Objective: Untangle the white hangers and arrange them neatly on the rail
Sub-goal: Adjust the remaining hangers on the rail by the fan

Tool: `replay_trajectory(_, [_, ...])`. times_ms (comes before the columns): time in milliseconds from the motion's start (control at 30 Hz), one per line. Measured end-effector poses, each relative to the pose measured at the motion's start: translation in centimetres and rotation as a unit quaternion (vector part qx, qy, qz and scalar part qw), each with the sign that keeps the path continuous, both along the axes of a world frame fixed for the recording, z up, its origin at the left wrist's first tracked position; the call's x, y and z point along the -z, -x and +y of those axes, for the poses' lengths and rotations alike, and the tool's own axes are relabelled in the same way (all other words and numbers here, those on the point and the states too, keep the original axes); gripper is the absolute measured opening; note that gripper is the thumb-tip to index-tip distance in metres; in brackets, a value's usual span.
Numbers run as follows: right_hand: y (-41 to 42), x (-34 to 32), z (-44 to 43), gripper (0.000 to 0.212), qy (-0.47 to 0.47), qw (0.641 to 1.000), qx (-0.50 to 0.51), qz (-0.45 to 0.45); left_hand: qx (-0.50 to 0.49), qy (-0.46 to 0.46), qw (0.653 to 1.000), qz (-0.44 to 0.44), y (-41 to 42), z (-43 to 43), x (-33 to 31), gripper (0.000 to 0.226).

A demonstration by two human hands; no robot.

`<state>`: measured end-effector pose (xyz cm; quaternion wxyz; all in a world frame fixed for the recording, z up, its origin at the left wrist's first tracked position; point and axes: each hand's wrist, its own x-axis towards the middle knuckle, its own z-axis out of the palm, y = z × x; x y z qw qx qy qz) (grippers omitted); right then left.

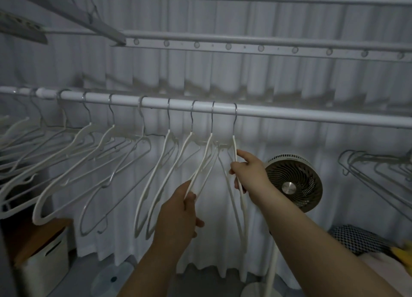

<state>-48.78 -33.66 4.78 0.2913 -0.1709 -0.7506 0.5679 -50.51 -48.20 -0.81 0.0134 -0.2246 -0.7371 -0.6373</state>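
A row of white hangers (191, 133) hangs by metal hooks from the white rail (312, 116). Those at the left are tilted and overlapping, while the four nearest the hands hang spaced apart. The left hand (178, 216) has its fingers curled round the lower arm of the second hanger from the right (210, 138). The right hand (249, 174) grips the rightmost hanger (234, 142), fingers clamped on its arm below the neck (the forefinger reaches up along the plastic). A round fan (292, 183) stands behind the right wrist, before a white curtain (289, 140).
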Motion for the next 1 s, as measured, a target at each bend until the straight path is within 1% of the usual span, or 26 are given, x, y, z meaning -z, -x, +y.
replay_trajectory(100, [0.1, 0.1, -0.1, 0.046, 0.001, 1.000, 0.001, 0.003, 0.004, 0.007, 1.000, 0.001, 0.0, 0.0, -0.1, 0.039])
replay_trajectory(267, [-0.1, 0.3, 0.2, 0.045, -0.008, 1.000, 0.016, 0.011, 0.006, -0.004, 1.000, -0.024, 0.1, 0.0, -0.1, 0.040])
replay_trajectory(433, [-0.5, 0.4, 0.4, 0.044, -0.013, 1.000, 0.023, 0.011, 0.012, -0.007, 1.000, -0.027, 0.2, 0.2, -0.1, 0.042])
replay_trajectory(533, [-0.5, 0.3, 0.5, 0.044, -0.027, 0.999, 0.026, 0.007, 0.011, -0.001, 1.000, -0.019, 0.2, 0.1, -0.1, 0.038])
replay_trajectory(600, [-0.4, 0.3, 0.5, 0.043, -0.043, 0.999, 0.029, 0.000, -0.006, 0.019, 1.000, 0.012, 0.1, -0.2, -0.1, 0.037])
replay_trajectory(667, [-0.6, 0.3, 0.5, 0.042, -0.064, 0.997, 0.037, 0.000, -0.046, 0.063, 0.995, 0.062, -0.1, -0.6, -0.4, 0.039])
replay_trajectory(733, [-1.0, 0.2, 0.7, 0.039, -0.075, 0.996, 0.049, 0.013, -0.086, 0.096, 0.984, 0.125, -0.5, -1.0, -1.0, 0.041])
replay_trajectory(800, [-1.7, 0.1, 1.2, 0.037, -0.079, 0.995, 0.058, 0.029, -0.110, 0.101, 0.973, 0.178, -0.9, -1.2, -1.9, 0.041])
replay_trajectory(900, [-3.6, -0.1, 2.7, 0.035, -0.089, 0.992, 0.074, 0.057, -0.120, 0.078, 0.958, 0.249, -2.3, -0.5, -3.5, 0.039])
replay_trajectory(967, [-5.4, -0.4, 4.4, 0.032, -0.102, 0.989, 0.088, 0.067, -0.099, 0.025, 0.955, 0.277, -3.9, 0.8, -4.6, 0.043])
replay_trajectory(1000, [-6.3, -0.5, 5.4, 0.031, -0.110, 0.986, 0.102, 0.070, -0.077, -0.004, 0.958, 0.277, -4.9, 1.8, -5.0, 0.040])
